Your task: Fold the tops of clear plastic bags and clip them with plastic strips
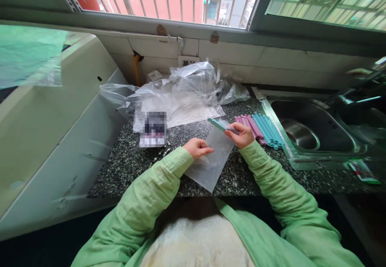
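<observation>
Plastic bag (pixel 211 158) lying on desk (pixel 126 162), left fingers (pixel 197 147) pinching its edge; right fingers (pixel 243 135) gripping teal clip (pixel 218 125) at its mouth. Slick film could be slipping, clip missing.

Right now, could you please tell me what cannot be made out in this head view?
- Pixelated card: its face is blurred.
- Small items beside it: too small to identify.
- Clear bag: any contents unreadable through the plastic.
- Teal sealing clip: the right hand covers one end.
</observation>
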A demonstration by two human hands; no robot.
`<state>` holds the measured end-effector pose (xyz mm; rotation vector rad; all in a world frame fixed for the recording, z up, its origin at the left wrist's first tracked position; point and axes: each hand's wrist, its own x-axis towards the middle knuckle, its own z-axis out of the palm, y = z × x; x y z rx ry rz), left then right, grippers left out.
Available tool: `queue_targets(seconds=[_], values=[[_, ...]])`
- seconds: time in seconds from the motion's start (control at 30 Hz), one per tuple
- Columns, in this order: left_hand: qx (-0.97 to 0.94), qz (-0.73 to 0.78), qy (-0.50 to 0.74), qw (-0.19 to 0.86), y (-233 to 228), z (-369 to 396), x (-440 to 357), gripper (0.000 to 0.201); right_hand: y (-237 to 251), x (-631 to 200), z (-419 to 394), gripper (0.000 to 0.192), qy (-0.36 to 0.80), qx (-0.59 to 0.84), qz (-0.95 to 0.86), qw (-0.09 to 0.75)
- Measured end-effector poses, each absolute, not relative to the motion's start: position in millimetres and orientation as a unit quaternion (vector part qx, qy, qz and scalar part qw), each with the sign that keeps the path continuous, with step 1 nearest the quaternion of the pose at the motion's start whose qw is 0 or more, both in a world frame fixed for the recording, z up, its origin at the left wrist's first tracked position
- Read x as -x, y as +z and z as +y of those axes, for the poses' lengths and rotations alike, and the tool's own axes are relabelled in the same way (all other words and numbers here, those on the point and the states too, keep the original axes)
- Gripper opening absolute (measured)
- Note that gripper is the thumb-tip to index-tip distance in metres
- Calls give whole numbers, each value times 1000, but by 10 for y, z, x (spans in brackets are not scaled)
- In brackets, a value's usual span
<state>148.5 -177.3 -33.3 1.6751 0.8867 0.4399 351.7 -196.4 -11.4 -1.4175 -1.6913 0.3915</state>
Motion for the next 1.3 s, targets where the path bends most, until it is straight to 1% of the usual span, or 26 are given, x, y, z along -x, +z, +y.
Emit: queue_targets(seconds=[0.23, 0.57, 0.87, 1.03, 1.3], values=[[-728, 348, 182, 562, -331, -1782, -1471, 55, -144, -3534, -1949, 34, 162, 562, -689, 427], [-724, 365, 148, 566, -290, -1798, -1461, 54, -49, -3609, -1997, 29, 182, 594, -634, 461], [-708, 400, 130, 568, -325, -1795, -1478, 54, -65, -3615, -1975, 27, 166, 599, -631, 464], [-727, 379, 112, 562, -295, -1801, -1458, 58, -88, -3648, -1951, 27, 156, 607, -624, 466], [-744, 382, 76, 542, -205, -1809, -1443, 59, -127, -3782, -1873, 33, 118, 615, -612, 483]])
